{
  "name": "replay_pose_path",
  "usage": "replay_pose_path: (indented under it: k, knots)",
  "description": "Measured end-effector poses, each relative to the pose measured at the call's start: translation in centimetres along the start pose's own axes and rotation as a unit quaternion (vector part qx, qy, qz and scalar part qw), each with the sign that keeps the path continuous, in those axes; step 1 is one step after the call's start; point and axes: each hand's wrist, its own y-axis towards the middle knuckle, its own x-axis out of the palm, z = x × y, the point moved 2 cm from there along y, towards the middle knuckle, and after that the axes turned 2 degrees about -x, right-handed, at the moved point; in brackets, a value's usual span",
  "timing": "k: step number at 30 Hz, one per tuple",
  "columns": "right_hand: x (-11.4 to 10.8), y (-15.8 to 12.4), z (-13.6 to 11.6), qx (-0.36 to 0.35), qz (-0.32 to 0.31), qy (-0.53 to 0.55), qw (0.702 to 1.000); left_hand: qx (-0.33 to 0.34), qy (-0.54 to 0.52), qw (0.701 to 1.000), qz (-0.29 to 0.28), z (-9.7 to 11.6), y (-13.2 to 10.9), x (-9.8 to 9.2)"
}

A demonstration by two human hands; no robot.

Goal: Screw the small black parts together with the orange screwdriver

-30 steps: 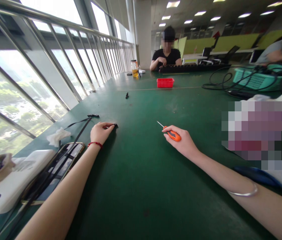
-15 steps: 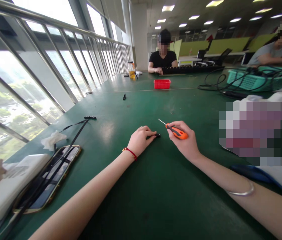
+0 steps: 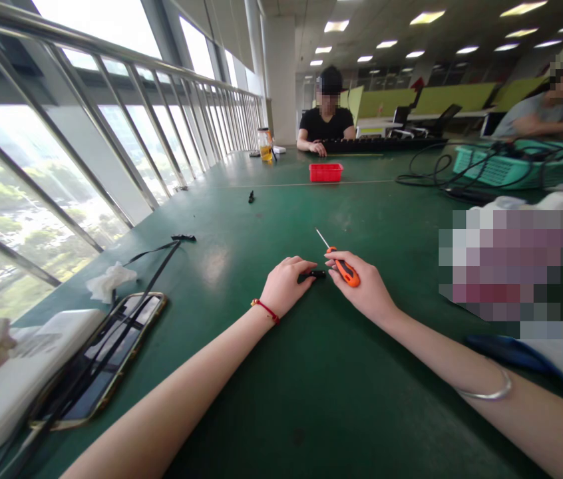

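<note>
Between the thumb and fingers of my left hand [image 3: 289, 283] is a small black elongated piece [image 3: 318, 274], held low at the green table [image 3: 271, 372]; its exact kind is too small to tell. My right hand [image 3: 364, 286] is closed around a screwdriver [image 3: 347, 271] with an orange and black handle. The screwdriver's thin metal shaft points up and away from me, its tip clear of the black piece. My right fingertips are close beside the piece's right end; whether they touch it I cannot tell.
A phone [image 3: 136, 319] with black straps [image 3: 159, 273] across it lies left, beside a white device [image 3: 36, 372]. Ahead are a small black part [image 3: 251, 197], a red tray [image 3: 326, 173] and a bottle [image 3: 265, 145]. A teal basket [image 3: 491, 166] with cables stands right. Two people sit beyond.
My right hand has moved left, closer to the black piece, and the screwdriver has turned more upright. My left hand still holds the piece. The view has shifted slightly.
</note>
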Motion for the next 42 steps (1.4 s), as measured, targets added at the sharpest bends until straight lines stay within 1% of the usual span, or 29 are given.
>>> replay_pose_path:
  k: [6, 14, 21, 24, 29, 34, 38, 42]
  knots:
    - [0.3, -0.3, -0.3, -0.020, -0.041, -0.054, 0.997, -0.005, -0.002, 1.000, 0.006, 0.2, -0.1, -0.1]
    - [0.6, 0.1, -0.2, -0.041, -0.061, -0.040, 0.996, -0.004, -0.044, 0.999, 0.001, -0.3, 0.3, -0.1]
    - [1.2, 1.1, 0.5, -0.062, -0.079, -0.062, 0.993, -0.004, -0.050, 0.999, -0.005, -0.5, 0.6, 0.0]
    - [1.1, 1.2, 0.4, -0.068, -0.057, -0.055, 0.995, -0.005, -0.058, 0.998, -0.005, -0.5, 0.6, 0.0]
    - [0.3, 1.0, -0.3, -0.070, 0.015, -0.034, 0.997, -0.025, -0.107, 0.994, -0.007, -0.9, 0.8, 0.3]
    - [-0.4, 1.1, -0.5, -0.089, 0.073, -0.035, 0.993, -0.022, -0.115, 0.993, -0.008, -0.9, 0.9, 0.5]
    - [-0.5, 1.3, -0.3, -0.085, 0.083, -0.047, 0.992, -0.021, -0.108, 0.994, -0.011, -0.9, 1.0, 0.5]
    - [-0.6, 1.1, -0.7, -0.077, 0.097, -0.014, 0.992, -0.032, -0.103, 0.994, 0.021, -1.0, 0.9, 0.4]
